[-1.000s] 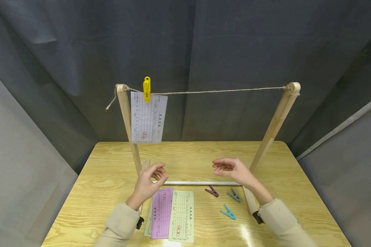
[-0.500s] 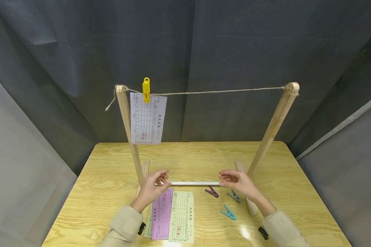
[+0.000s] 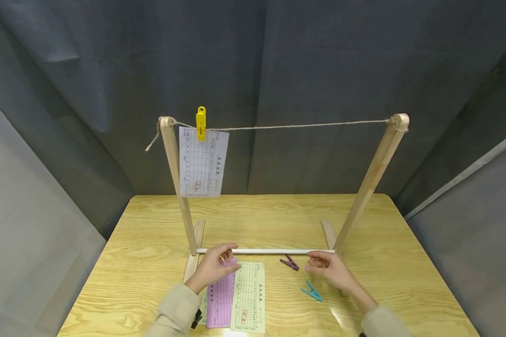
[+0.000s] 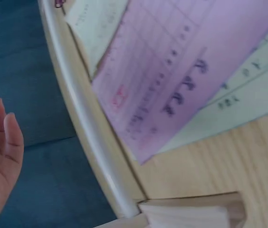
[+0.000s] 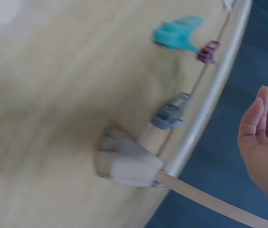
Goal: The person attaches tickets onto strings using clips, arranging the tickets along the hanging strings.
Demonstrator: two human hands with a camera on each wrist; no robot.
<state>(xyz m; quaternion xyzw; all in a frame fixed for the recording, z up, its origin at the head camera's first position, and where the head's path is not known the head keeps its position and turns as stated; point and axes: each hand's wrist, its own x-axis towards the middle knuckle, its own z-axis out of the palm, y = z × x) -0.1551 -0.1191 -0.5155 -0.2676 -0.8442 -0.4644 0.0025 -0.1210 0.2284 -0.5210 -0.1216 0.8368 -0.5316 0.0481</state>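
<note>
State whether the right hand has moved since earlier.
Yes: in the head picture, the right hand has shifted down-frame, from mostly above the white crossbar to mostly below it.

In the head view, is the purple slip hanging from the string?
No, the purple slip lies on the table; the white slip hangs at the string by a yellow clip.

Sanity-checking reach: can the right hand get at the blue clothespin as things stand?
Likely yes. The right hand appears to hold nothing and is close by; the blue clothespin lies uncovered on the table, with nothing visible blocking the way between them.
</note>
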